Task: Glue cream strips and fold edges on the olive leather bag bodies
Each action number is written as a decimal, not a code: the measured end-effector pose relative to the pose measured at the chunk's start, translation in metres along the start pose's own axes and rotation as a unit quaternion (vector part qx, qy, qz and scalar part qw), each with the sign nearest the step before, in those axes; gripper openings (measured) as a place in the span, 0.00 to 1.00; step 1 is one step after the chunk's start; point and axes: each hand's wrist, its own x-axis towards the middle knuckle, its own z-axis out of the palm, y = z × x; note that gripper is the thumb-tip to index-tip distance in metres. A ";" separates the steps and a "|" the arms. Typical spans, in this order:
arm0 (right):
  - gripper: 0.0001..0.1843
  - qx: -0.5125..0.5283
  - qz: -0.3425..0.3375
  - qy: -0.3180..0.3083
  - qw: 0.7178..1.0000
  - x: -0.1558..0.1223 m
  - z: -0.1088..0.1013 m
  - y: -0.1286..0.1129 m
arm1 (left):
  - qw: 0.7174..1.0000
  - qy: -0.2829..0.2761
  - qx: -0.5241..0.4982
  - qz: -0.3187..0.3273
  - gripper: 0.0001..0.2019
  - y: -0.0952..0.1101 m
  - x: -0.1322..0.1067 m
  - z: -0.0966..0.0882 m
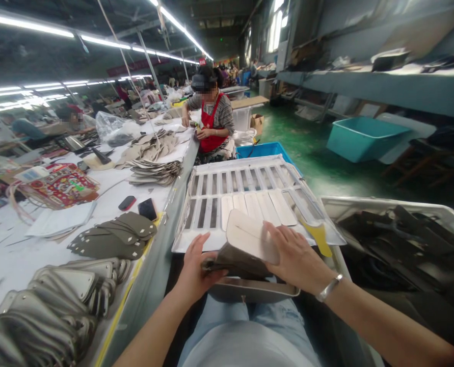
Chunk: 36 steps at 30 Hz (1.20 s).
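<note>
My left hand grips the dark olive edge of a folded leather piece, which has a cream panel standing up from it. My right hand, with a silver bracelet at the wrist, lies flat against that cream panel. Beneath both hands is a shallow metal tray on my lap. Just beyond them, a white slotted drying rack holds several cream panels. A yellow pointed piece sits at the rack's right corner, near my right hand.
To the left, a long white worktable carries stacks of olive and silver-grey pieces and a phone. A bin of dark pieces stands to the right. Across the rack, a co-worker in a red apron handles a small item.
</note>
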 end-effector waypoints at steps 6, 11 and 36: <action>0.42 -0.077 -0.115 -0.037 0.990 -0.005 0.009 -0.013 | 0.999 -0.022 0.038 -0.021 0.20 -0.020 -0.005 -0.004; 0.42 -0.125 -0.173 -0.045 0.976 0.000 0.027 -0.031 | 0.996 0.017 0.037 -0.085 0.23 -0.032 -0.021 -0.006; 0.37 -0.236 -0.187 -0.124 0.946 0.004 0.045 -0.047 | 0.901 -0.077 -0.276 -0.325 0.24 -0.046 -0.037 0.000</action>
